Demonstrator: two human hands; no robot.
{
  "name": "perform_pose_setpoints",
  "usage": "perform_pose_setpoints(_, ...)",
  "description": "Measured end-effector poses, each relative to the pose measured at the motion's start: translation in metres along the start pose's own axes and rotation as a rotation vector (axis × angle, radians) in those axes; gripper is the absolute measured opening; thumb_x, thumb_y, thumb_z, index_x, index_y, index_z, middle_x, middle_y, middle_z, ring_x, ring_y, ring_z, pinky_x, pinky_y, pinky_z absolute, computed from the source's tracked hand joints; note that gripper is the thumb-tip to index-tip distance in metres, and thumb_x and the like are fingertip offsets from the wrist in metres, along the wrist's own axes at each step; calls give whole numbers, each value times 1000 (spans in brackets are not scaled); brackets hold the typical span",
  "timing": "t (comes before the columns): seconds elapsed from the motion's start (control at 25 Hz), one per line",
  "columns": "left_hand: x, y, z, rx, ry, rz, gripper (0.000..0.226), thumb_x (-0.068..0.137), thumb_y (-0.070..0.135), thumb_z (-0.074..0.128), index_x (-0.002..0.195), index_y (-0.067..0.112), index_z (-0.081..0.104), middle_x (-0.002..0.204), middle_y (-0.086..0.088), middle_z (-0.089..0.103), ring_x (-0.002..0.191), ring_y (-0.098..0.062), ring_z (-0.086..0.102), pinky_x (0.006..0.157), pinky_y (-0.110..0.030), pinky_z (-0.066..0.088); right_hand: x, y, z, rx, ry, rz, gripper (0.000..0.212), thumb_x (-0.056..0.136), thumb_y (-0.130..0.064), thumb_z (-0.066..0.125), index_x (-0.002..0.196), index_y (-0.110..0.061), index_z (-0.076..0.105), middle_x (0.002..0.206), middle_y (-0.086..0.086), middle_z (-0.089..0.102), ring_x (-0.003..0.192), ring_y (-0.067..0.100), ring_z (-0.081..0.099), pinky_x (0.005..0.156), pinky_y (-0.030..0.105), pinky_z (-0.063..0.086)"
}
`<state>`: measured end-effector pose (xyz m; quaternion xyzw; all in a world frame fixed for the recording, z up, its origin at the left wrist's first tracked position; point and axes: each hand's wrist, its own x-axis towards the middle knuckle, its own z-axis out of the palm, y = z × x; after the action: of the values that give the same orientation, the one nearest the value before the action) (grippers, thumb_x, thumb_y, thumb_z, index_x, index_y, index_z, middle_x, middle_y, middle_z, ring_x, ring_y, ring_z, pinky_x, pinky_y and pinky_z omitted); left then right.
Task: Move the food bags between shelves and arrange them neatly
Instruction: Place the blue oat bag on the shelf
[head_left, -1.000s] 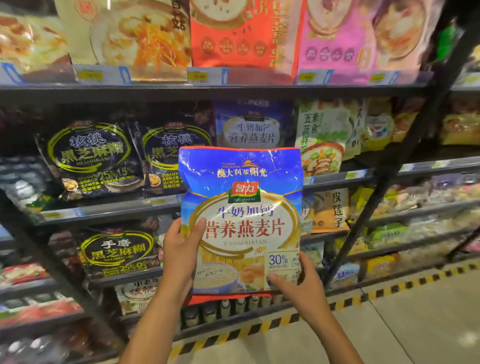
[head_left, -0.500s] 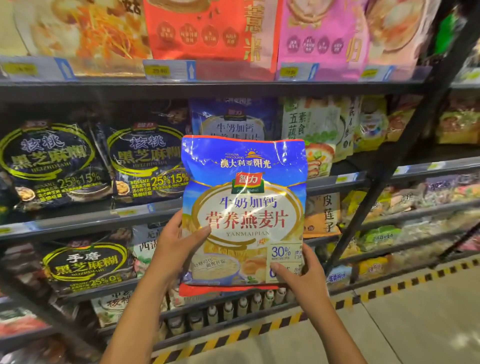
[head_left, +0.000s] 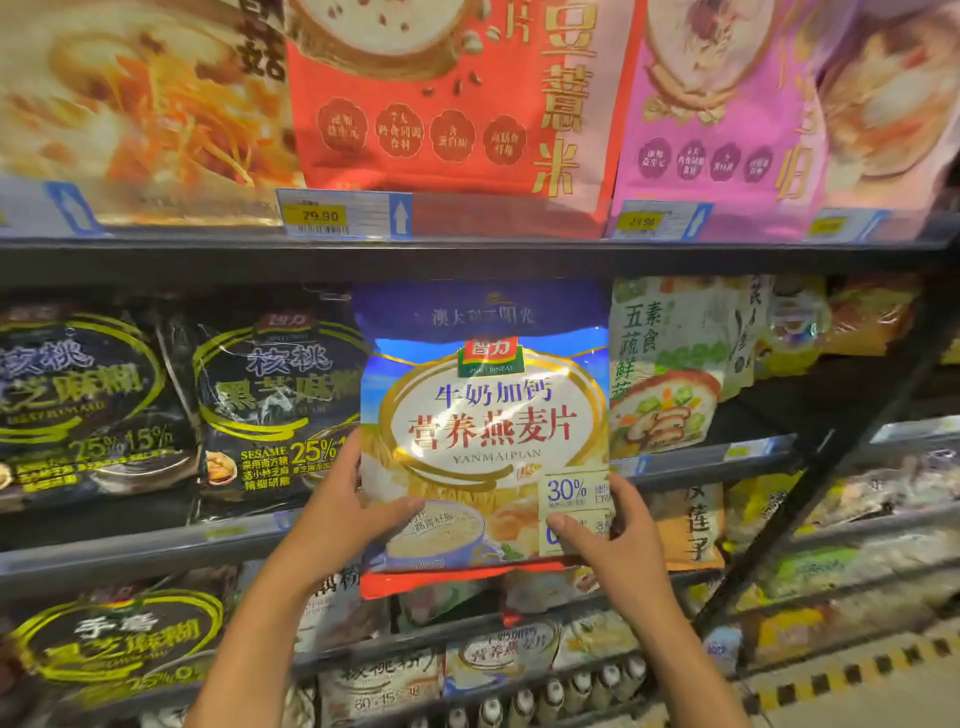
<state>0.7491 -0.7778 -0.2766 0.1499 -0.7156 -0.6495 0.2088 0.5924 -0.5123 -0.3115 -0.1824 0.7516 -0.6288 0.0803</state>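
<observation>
A blue oatmeal bag (head_left: 488, 415) with a white oval label and a red bottom strip is held upright in both hands. My left hand (head_left: 343, 514) grips its lower left edge, thumb across the front. My right hand (head_left: 618, 540) grips its lower right corner. The bag's top sits in the shadow under the upper shelf, in the gap of the second shelf (head_left: 156, 545) between a black sesame bag (head_left: 275, 410) and a pale green vegetable bag (head_left: 670, 364). What lies behind the blue bag is hidden.
The upper shelf (head_left: 467, 254) carries a red bag (head_left: 447, 93), a pink bag (head_left: 727, 114) and price tags (head_left: 343, 214). Another black sesame bag (head_left: 78, 405) lies at the left. Lower shelves hold more bags and small bottles (head_left: 550, 696). A dark diagonal post (head_left: 810, 483) stands at the right.
Both hands have raised the blue bag and pushed it forward, so its top now sits under the upper shelf. The view has moved closer to the shelves.
</observation>
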Motion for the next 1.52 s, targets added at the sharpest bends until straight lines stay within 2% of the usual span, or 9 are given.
perform_pose_setpoints(0.12, 19, 4, 6, -31, 180, 23, 53, 78, -1, 87, 122, 19, 64, 109, 3, 79, 104, -14, 75, 82, -21, 61, 33, -10, 7, 1, -31, -33, 78, 72, -42, 93, 140, -31, 56, 125, -11, 72, 114, 10, 69, 96, 40, 58)
perform_pose_setpoints(0.28, 42, 15, 9, -2, 242, 83, 36, 87, 0, 79, 116, 19, 68, 101, 6, 80, 93, -5, 75, 78, -18, 59, 68, -18, 15, 12, -58, -74, 72, 77, -38, 89, 140, -29, 55, 126, -12, 70, 112, 1, 66, 89, 24, 54)
perform_pose_setpoints(0.48, 64, 20, 7, 47, 290, 90, 31, 88, 7, 80, 113, 20, 67, 96, 3, 78, 86, -4, 73, 75, -18, 58, 101, -23, 25, -12, -69, -93, 69, 79, -33, 90, 139, -27, 57, 121, -10, 73, 108, 5, 70, 94, 35, 59)
perform_pose_setpoints(0.68, 86, 13, 9, 149, 344, 13, 27, 86, 14, 84, 101, 12, 62, 95, -1, 75, 80, -5, 72, 70, -20, 57, 122, -21, 26, -45, -45, -117, 65, 82, -20, 88, 139, -21, 56, 118, -8, 73, 97, -11, 66, 76, 6, 52)
perform_pose_setpoints(0.88, 98, 5, 11, 154, 335, -30, 31, 83, 20, 87, 105, 19, 65, 99, 1, 78, 91, -13, 74, 85, -37, 60, 126, -14, 30, -121, -11, -87, 76, 76, -42, 90, 140, -25, 53, 123, -9, 72, 113, 9, 68, 99, 46, 58)
perform_pose_setpoints(0.96, 97, 5, 12, 204, 337, -36, 31, 83, 23, 87, 104, 22, 64, 99, 5, 76, 91, -10, 72, 86, -38, 58, 125, -12, 30, -153, 0, -91, 86, 70, -55, 89, 142, -28, 51, 130, -9, 69, 122, 14, 64, 103, 50, 55)
perform_pose_setpoints(1.08, 86, 3, 18, 382, 301, -26, 34, 82, 36, 87, 102, 31, 60, 102, 13, 73, 93, -6, 69, 83, -40, 59, 119, -7, 27, -231, 19, -76, 84, 75, -47, 89, 146, -24, 49, 139, -14, 59, 131, 11, 54, 109, 43, 49)
perform_pose_setpoints(1.24, 71, -2, 31, 964, 304, -85, 56, 79, 62, 77, 117, 35, 47, 109, 12, 58, 109, -24, 65, 75, -40, 52, 111, 6, 24, -426, 41, -77, 55, 80, -41, 88, 123, -31, 55, 114, -14, 65, 108, 13, 62, 82, 30, 46)
perform_pose_setpoints(1.52, 74, -10, 33, 700, 249, -144, 56, 83, 37, 84, 114, 39, 38, 103, 17, 65, 95, -19, 68, 77, -38, 53, 106, 10, 28, -626, 120, -62, 58, 78, -65, 78, 119, -39, 48, 111, -13, 70, 97, 21, 69, 73, 47, 60)
